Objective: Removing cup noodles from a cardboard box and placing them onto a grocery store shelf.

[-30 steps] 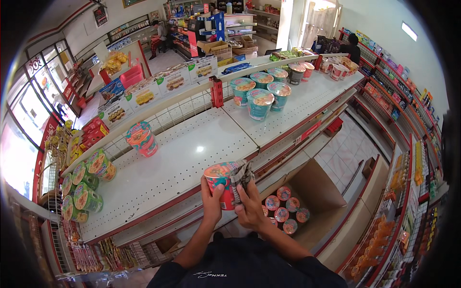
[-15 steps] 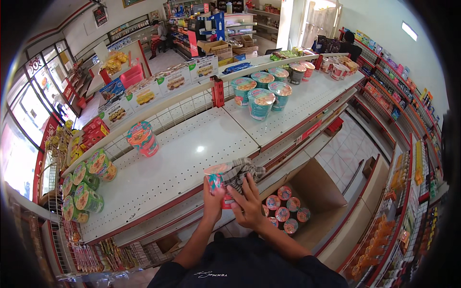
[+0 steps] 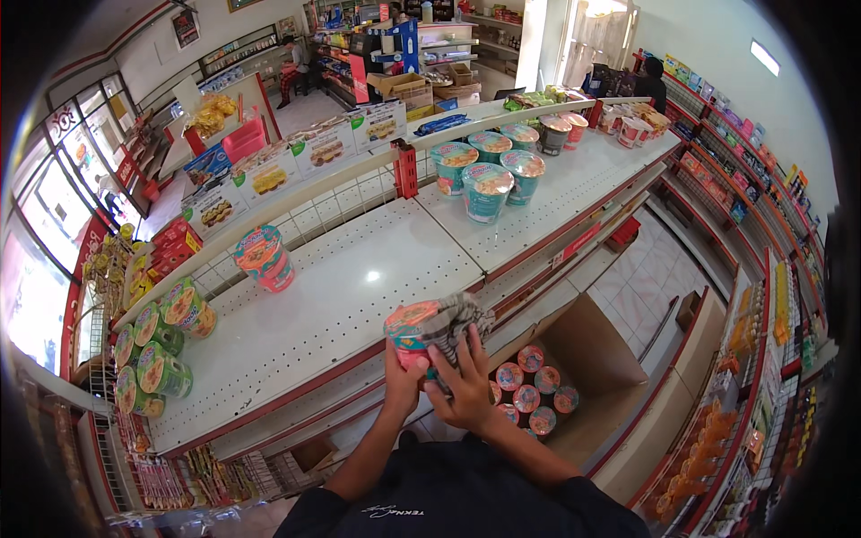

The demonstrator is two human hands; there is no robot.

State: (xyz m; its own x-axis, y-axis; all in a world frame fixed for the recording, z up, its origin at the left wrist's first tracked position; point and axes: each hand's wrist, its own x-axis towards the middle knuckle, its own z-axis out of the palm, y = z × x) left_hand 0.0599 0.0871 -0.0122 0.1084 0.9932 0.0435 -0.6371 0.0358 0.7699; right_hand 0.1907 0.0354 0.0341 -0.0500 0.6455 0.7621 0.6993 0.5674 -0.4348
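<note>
A: Where is the red-and-teal cup [image 3: 408,330]?
B: It is held in the air at the near edge of the white perforated shelf [image 3: 359,278], lid facing up.
A: And each grip?
B: The left grip [image 3: 401,381] is closed around the cup's left side; the right grip [image 3: 465,390] grasps a grey striped cloth [image 3: 462,321] against its right side.
A: What surrounds them?
B: On the shelf, a similar pink cup [image 3: 265,258] stands alone; green cups [image 3: 163,368] cluster at the left end, teal cups [image 3: 487,195] right of a red bracket [image 3: 405,172]. Below right, an open cardboard box [image 3: 596,359] contains red-lidded cups [image 3: 547,381].
</note>
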